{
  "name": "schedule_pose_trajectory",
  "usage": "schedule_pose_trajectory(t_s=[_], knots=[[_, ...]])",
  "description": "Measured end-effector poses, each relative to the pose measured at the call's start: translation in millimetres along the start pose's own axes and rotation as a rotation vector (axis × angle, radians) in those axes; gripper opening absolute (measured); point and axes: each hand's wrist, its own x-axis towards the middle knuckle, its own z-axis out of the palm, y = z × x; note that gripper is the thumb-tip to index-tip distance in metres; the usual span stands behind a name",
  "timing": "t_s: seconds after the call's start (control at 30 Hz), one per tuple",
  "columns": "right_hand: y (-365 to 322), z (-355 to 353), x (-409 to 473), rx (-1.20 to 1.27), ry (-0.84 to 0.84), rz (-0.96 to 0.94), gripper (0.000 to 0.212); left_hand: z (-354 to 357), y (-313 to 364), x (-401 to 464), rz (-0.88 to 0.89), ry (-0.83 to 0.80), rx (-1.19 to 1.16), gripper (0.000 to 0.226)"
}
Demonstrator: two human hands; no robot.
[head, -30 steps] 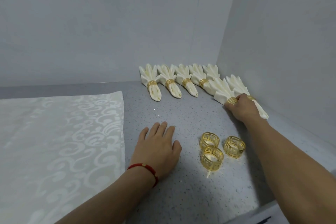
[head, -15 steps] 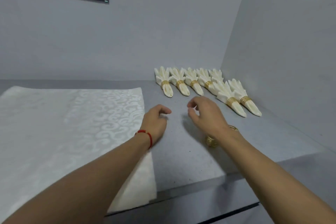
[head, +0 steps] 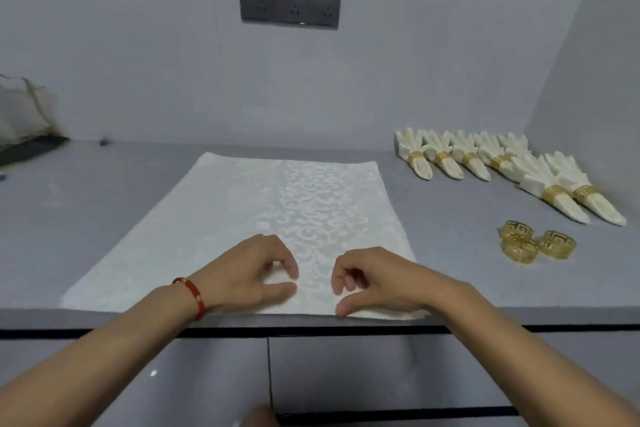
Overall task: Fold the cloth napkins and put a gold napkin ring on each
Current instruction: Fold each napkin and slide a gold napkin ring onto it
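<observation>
A cream damask cloth napkin lies spread flat on a grey table, its near edge lined up with the table's front edge, directly in front of the person. It looks laid out square this way so that the first fold can start from the near edge.

Both hands rest on the napkin near that front edge, close together but apart. The left hand, with a red bracelet at the wrist, has its fingers curled and its thumb lying flat on the cloth. The right hand mirrors it, fingers curled down and thumb tip at the hem. Whether either hand has pinched the fabric or merely touches it cannot be told.

To the right, well apart from the napkin, three loose gold napkin rings sit clustered and touching, probably kept within reach of the right hand for the napkins yet to be folded. Beyond them, by the corner of the walls, seven finished napkins lie in a row, each fanned at the top and banded with a gold ring, set aside out of the working space.

On the back wall is a dark socket panel.
</observation>
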Motion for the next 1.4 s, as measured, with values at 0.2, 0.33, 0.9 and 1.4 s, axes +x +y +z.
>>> schedule_pose_trajectory(t_s=[0.2, 0.33, 0.9, 1.4], knots=[[-5.1, 2.0, 2.0, 0.040, 0.018, 0.047, 0.016, -0.4, -12.9, -17.2, 0.097, -0.086, 0.094, 0.037], [-3.3, 3.7, 4.4, 0.066, 0.007, 0.048, 0.008, -8.1, -15.2, -13.0, 0.104, -0.114, 0.022, 0.029], [-33.7, 17.8, 22.3, -0.273, 0.129, -0.056, 0.021, -15.3, -16.3, -5.1, 0.025, -0.129, -0.031, 0.010], [29.3, -27.1, -12.0, 0.022, 0.373, 0.182, 0.019, -109.2, -97.2, -45.1, -0.439, -0.025, 0.543, 0.018]])
